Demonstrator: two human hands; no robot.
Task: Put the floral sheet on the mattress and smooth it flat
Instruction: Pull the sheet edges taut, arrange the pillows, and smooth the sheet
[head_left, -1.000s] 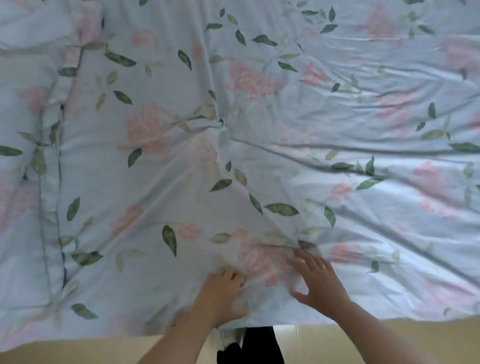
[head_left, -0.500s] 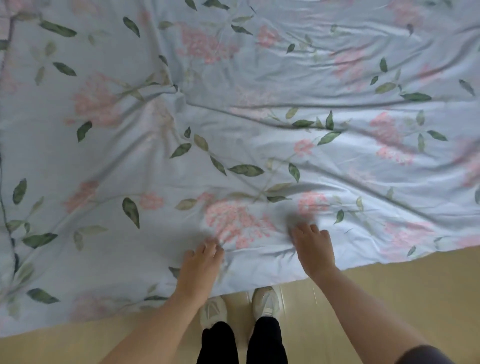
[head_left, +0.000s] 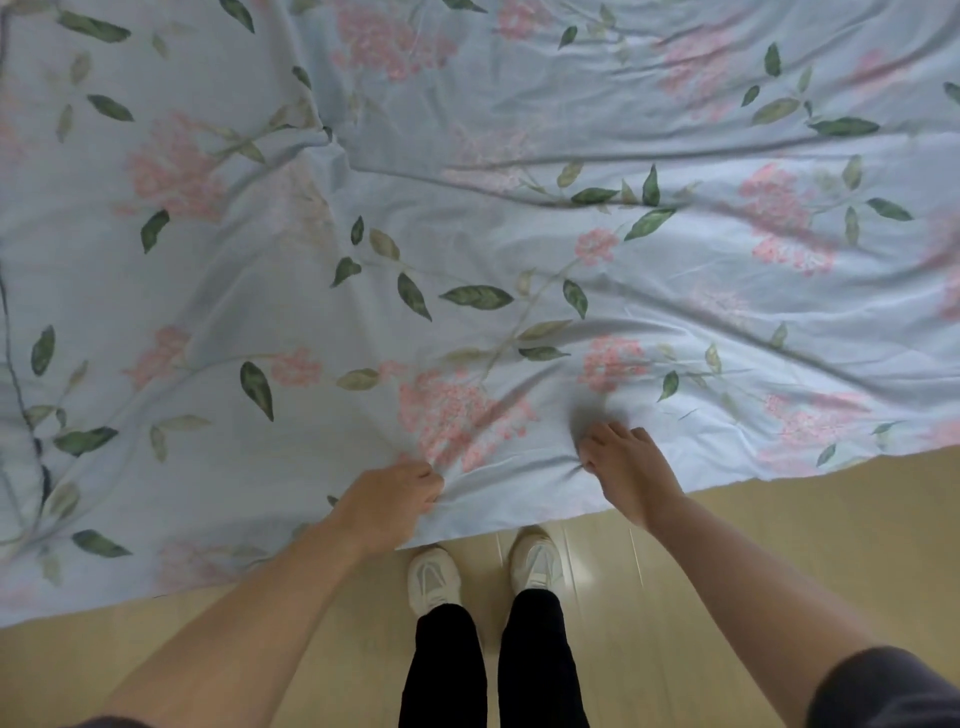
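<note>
Hands, head view. Left hand (head_left: 388, 500) and right hand (head_left: 626, 464) both grip the floral sheet (head_left: 467, 249) just inside its near edge. The fingers of each are curled into the cloth, and small folds bunch up at the knuckles. One second earlier both hands lay flat on the fabric with fingers spread; half a second earlier they were still pressing flat. The change from palm pressure to a pinching grip suggests that smoothing has given way to pulling the hem toward the person to take up slack. The near edge and the floor (head_left: 779, 545) have also come into view below the hands, so the camera has drawn back.

The sheet lies spread beyond and to both sides of the hands and fills the upper field. The mattress is wholly covered and cannot be seen. The cloth is not yet flat. A long crease (head_left: 467, 174) runs across well beyond the hands, and further ridges fan out beyond the right hand toward the far right. A puckered knot of folds (head_left: 327, 135) sits far beyond the left hand. A dark line (head_left: 15, 374) runs far out to the left; whether it is a seam cannot be told.

Below the hands stand two white shoes (head_left: 434, 579) and black trousers (head_left: 447, 670), close against the hanging hem. Nothing lies on the sheet to obstruct a pull.
</note>
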